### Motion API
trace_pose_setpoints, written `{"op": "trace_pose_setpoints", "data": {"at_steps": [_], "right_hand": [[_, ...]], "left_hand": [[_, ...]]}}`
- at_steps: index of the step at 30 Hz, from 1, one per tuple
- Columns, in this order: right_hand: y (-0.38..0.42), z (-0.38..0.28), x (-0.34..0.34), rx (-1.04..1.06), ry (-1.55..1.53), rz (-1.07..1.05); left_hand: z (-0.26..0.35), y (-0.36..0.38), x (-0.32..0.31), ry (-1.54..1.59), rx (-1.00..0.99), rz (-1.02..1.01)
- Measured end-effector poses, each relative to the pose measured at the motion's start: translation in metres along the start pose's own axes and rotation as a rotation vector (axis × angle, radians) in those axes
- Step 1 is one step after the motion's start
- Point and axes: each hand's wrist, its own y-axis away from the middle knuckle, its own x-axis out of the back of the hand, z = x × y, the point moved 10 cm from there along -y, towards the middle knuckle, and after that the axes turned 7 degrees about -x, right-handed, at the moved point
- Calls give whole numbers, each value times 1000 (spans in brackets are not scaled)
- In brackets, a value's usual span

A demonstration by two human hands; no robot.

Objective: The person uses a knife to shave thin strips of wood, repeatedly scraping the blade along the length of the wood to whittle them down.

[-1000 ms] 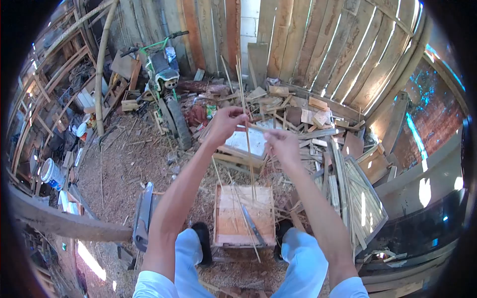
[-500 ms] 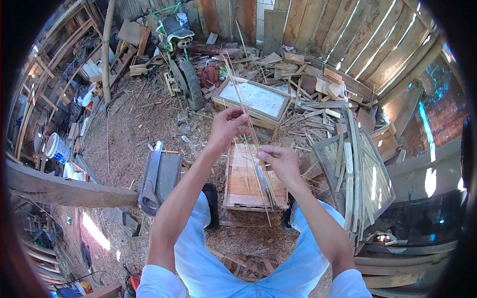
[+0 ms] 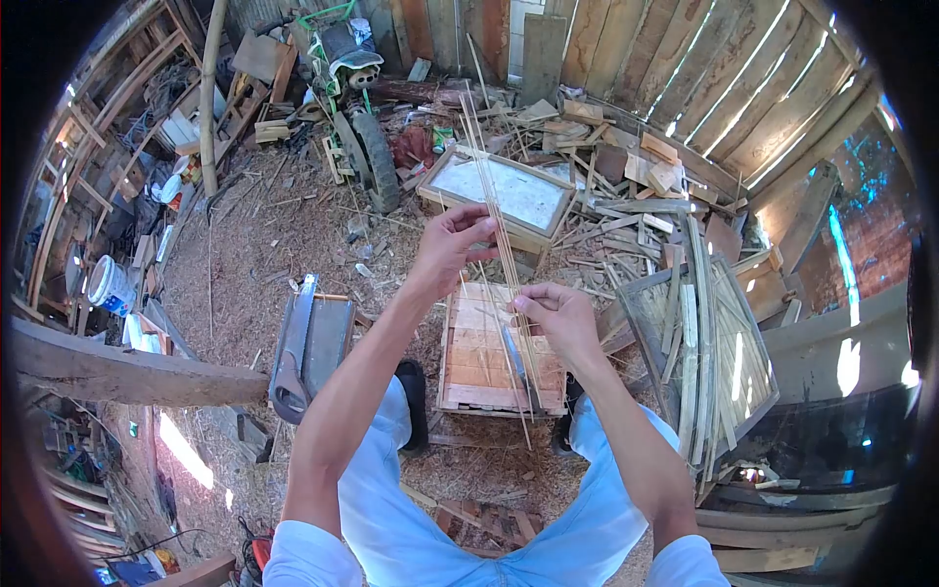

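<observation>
Several long thin wooden strips stand at a slant between my hands, above a low wooden box. My left hand is closed round the strips near their middle, thumb and fingers pinched. Lower down and to the right, my right hand pinches the same strips. A knife-like blade lies on the box top, partly behind the strips. One thin strip hangs apart from the bundle, left of the others, its lower end in front of the box's near edge.
A handsaw rests on a dark tray-like box at the left. Beyond my hands is a wooden frame box with a white top. Wood scraps lie behind it; a slatted panel leans at the right.
The bundle stands more upright, its upper ends shifted right and slightly fanned apart. My right hand has moved slightly right.
</observation>
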Motion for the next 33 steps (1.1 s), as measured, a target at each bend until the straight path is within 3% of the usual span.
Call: {"op": "trace_pose_setpoints", "data": {"at_steps": [12,17,23,33], "right_hand": [[5,-2,-6,-24,-30,-39],[2,3,-6,-49,-83,-78],[3,3,-4,-42,21,-50],[9,9,-10,-37,112,-156]], "left_hand": [[12,4,0,26,-76,38],[14,8,-9,84,13,-16],[7,8,-13,-107,35,-48],[17,3,0,-94,1,11]]}}
